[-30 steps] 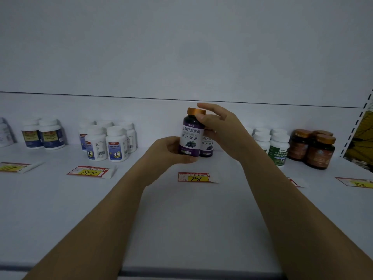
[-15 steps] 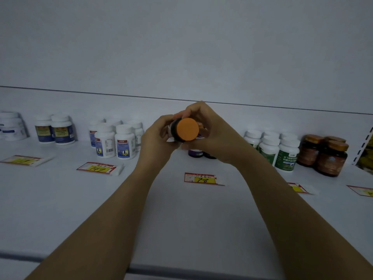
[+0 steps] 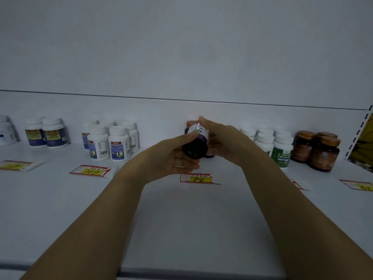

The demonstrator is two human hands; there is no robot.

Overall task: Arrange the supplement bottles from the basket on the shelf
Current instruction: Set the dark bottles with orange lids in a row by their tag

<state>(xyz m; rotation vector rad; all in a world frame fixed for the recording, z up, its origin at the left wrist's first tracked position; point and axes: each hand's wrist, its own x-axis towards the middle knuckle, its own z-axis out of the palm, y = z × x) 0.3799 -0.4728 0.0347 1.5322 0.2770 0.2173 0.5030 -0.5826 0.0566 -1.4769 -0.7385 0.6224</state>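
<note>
Directly above the 78 price tag, the purple supplement bottle lies tipped, base towards the camera, orange cap towards the shelf back. The left hand grips its body and the right hand holds the cap end. It likely needs righting before it is set down.

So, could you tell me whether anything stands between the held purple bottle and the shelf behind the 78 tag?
Nothing visible does. Both the left hand and right hand grip the purple bottle, tilted, above the shelf behind the 78 tag; another dark bottle stands further back, mostly hidden by the hands.
</note>
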